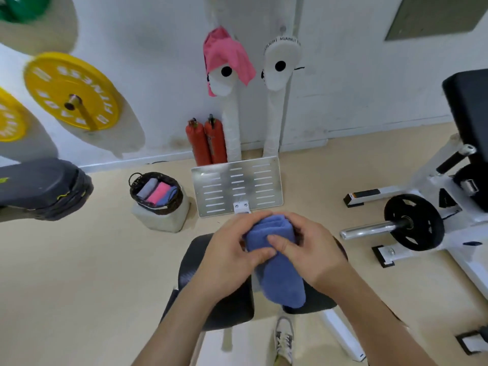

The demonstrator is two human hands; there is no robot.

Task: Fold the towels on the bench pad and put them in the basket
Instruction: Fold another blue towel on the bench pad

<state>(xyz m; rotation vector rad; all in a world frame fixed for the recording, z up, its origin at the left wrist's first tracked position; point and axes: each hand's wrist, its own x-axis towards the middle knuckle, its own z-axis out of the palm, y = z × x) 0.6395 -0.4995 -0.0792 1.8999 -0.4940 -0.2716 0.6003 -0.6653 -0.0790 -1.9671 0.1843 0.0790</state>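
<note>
A blue towel (280, 270), folded into a thick narrow bundle, is held above the black bench pad (192, 262). My left hand (227, 254) grips its left side with the thumb pressed on top. My right hand (311, 249) clasps the right side, its thumb also on the cloth. The dark wicker basket (137, 191) stands to the far left on a white block and holds several folded towels, grey, pink and blue. A pink towel (227, 54) hangs over the left white roller pad by the wall.
A perforated metal footplate (237, 186) stands just beyond my hands. Two red extinguishers (206, 143) lean at the wall. Yellow weight plates (71, 88) hang on the left. A white machine with a black plate (412, 223) fills the right. My shoe (285, 339) is below the bench.
</note>
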